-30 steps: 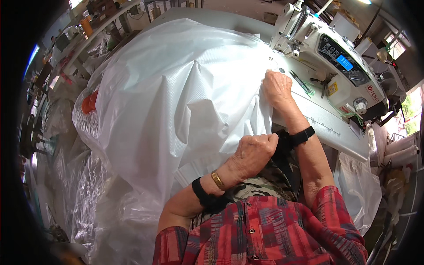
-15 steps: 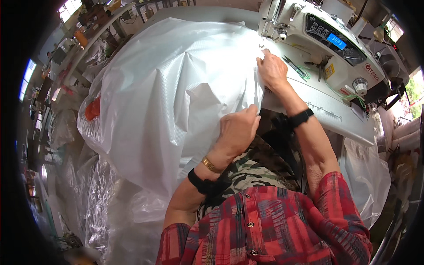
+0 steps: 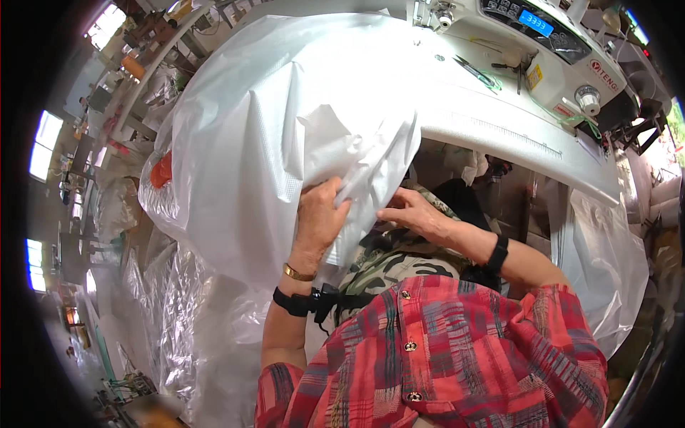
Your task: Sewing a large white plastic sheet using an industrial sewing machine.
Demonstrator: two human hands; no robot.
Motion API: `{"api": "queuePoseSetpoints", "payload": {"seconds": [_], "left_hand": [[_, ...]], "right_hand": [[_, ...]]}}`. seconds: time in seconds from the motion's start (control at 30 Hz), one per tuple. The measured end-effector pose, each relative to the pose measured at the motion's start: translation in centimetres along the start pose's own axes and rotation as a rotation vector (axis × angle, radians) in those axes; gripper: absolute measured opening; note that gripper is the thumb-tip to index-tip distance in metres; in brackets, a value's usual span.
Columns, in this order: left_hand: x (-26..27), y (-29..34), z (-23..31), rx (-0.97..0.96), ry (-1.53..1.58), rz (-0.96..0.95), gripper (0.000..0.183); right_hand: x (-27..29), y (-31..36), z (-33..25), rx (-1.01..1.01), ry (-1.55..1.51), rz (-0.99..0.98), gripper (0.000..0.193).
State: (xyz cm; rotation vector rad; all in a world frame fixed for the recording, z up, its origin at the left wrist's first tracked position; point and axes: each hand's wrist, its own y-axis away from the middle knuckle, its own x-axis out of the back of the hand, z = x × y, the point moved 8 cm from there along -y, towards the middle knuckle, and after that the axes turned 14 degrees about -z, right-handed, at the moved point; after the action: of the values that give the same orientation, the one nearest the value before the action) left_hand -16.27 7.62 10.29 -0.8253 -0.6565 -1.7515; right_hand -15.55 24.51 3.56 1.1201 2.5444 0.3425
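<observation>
A large sheet of white, translucent plastic (image 3: 235, 164) with a fine grid texture lies in folds over the sewing table and hangs down toward my lap. My left hand (image 3: 319, 214) is closed on a bunched fold of it near the sheet's lower right part. Just to the right, my right hand (image 3: 421, 214) has its thumb and curled fingers at the sheet's right edge, closed on that edge; some fingertips are hidden. At the upper right stands a white sewing machine (image 3: 549, 57) with a lit blue display. Its needle area is cut off by the picture's top.
Thread snips (image 3: 477, 75) with green thread lie on the machine bed. A ruler scale (image 3: 506, 134) runs along the table's front edge. Clear plastic (image 3: 606, 250) hangs at the right, and more crumpled plastic (image 3: 171, 335) at the left. An orange-red item (image 3: 161, 171) shows through the sheet's left side.
My right hand has left the needle area and come down to the sheet's edge near my lap. My left hand has shifted left, drawing up a fold. The view has tilted lower.
</observation>
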Motion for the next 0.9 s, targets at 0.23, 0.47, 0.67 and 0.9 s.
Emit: {"api": "queuePoseSetpoints", "payload": {"seconds": [0.23, 0.47, 0.67, 0.9], "left_hand": [[3.5, -1.7, -1.6, -0.02, 0.034, -0.059, 0.022], [6.4, -3.1, -2.7, 0.059, -0.11, -0.08, 0.027], [6.3, -3.3, -2.3, 0.074, -0.092, -0.111, 0.027], [6.1, -3.4, -3.3, 0.027, -0.093, -0.087, 0.022]], "right_hand": [[-0.1, -3.1, 4.0, -0.005, -0.166, -0.138, 0.042], [-2.0, -3.6, 4.4, 0.042, -0.261, -0.382, 0.042], [-4.2, -3.9, 4.1, 0.064, -0.005, -0.446, 0.028], [-4.8, 4.2, -9.2, 0.42, 0.473, -0.22, 0.043]]}}
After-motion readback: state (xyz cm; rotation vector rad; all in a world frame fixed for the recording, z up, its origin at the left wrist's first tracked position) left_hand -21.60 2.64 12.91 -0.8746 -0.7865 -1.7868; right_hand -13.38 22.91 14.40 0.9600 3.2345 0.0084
